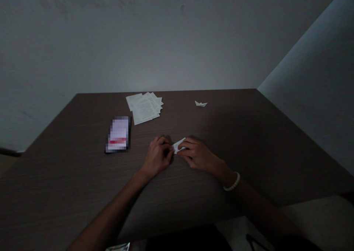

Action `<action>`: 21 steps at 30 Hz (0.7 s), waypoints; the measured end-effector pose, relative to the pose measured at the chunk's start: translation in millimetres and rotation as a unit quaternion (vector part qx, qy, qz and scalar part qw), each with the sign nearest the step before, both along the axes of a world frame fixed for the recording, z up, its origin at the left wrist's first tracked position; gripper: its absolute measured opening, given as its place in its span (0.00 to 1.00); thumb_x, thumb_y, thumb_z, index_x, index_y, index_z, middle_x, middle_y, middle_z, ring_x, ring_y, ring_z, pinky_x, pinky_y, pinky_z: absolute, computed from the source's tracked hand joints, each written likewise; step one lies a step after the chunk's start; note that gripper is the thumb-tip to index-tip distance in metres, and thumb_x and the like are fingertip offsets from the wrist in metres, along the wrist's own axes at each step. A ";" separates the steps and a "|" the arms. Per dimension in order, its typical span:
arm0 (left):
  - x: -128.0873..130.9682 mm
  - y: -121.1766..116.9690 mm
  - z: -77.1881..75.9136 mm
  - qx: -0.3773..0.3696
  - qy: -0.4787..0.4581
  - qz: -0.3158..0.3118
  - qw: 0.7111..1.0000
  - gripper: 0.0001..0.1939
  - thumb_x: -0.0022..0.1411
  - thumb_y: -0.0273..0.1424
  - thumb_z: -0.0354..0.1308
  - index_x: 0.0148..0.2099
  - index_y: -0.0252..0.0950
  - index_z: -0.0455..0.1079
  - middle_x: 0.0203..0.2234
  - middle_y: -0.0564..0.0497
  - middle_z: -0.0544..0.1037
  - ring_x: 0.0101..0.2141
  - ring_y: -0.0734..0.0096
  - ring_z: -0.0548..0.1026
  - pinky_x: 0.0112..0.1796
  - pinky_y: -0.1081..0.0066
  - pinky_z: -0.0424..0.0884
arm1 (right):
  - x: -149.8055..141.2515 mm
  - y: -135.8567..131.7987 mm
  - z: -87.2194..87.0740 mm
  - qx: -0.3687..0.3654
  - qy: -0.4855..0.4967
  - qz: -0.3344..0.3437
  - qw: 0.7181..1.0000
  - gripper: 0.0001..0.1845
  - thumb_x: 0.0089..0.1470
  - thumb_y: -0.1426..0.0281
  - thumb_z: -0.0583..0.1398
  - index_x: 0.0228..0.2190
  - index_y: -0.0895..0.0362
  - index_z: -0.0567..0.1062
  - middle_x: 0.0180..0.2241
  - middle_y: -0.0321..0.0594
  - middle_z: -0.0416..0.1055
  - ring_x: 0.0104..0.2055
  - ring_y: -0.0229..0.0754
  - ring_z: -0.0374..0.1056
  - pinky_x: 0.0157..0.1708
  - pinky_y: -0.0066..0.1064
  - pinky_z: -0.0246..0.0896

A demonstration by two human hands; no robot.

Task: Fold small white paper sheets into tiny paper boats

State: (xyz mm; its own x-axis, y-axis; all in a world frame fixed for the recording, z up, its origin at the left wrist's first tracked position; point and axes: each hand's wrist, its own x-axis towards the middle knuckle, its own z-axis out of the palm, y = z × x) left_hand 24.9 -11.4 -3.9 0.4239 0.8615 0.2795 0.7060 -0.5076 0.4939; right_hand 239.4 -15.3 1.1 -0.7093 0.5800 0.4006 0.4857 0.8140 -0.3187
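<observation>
Near the middle of the dark wood table (69, 177), the left hand (157, 157) and right hand (197, 154) pinch a small folded white paper (178, 145) between them, with a paper boat (201, 103) lying near the far edge.

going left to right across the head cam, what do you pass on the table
phone → left hand → folded white paper → right hand → white beaded bracelet
</observation>
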 end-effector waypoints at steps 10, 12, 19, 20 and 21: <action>-2.6 5.8 -4.0 -0.025 -0.001 0.044 0.999 0.05 0.58 0.30 0.60 0.33 0.39 0.77 0.36 0.49 0.72 0.41 0.60 0.66 0.43 0.60 0.62 | 1.0 0.5 -1.4 0.011 -0.015 0.002 1.000 0.11 0.60 0.75 0.56 0.38 0.56 0.78 0.42 0.42 0.74 0.44 0.42 0.67 0.45 0.35 0.65; -3.1 6.5 -3.3 -0.022 0.004 0.043 0.999 0.06 0.59 0.30 0.59 0.32 0.39 0.78 0.36 0.49 0.73 0.41 0.60 0.66 0.42 0.60 0.62 | 0.4 -0.1 -0.8 0.013 -0.018 -0.001 1.000 0.11 0.60 0.76 0.55 0.38 0.57 0.78 0.41 0.41 0.73 0.44 0.42 0.67 0.45 0.34 0.65; -3.2 6.7 -2.8 -0.019 0.007 0.043 0.999 0.06 0.58 0.30 0.60 0.32 0.40 0.78 0.37 0.48 0.73 0.41 0.60 0.67 0.42 0.60 0.62 | -3.5 -4.1 6.4 0.012 -0.078 -0.010 0.997 0.14 0.56 0.79 0.56 0.42 0.56 0.76 0.45 0.42 0.71 0.47 0.44 0.64 0.49 0.37 0.63; -3.7 6.9 -3.0 -0.018 0.007 0.043 0.999 0.06 0.58 0.30 0.60 0.32 0.39 0.78 0.37 0.48 0.73 0.41 0.60 0.67 0.42 0.60 0.62 | -4.1 -4.4 7.8 0.009 -0.086 -0.011 0.996 0.16 0.56 0.80 0.56 0.43 0.55 0.76 0.45 0.42 0.70 0.48 0.44 0.64 0.50 0.37 0.62; -4.4 7.2 -3.1 -0.019 0.007 0.041 0.999 0.06 0.59 0.30 0.60 0.32 0.39 0.78 0.37 0.48 0.73 0.41 0.60 0.67 0.42 0.60 0.62 | -4.5 -4.5 8.9 0.005 -0.091 -0.012 0.996 0.16 0.55 0.80 0.56 0.44 0.55 0.75 0.46 0.43 0.70 0.48 0.44 0.63 0.50 0.38 0.62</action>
State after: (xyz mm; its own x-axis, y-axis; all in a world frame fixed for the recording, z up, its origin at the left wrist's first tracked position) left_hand 20.5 -4.2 -7.0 0.3547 0.9033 0.2411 0.7520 -0.4289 0.5006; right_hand 234.8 -19.8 10.0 -0.7572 0.5940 0.2716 0.5536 0.8043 -0.2159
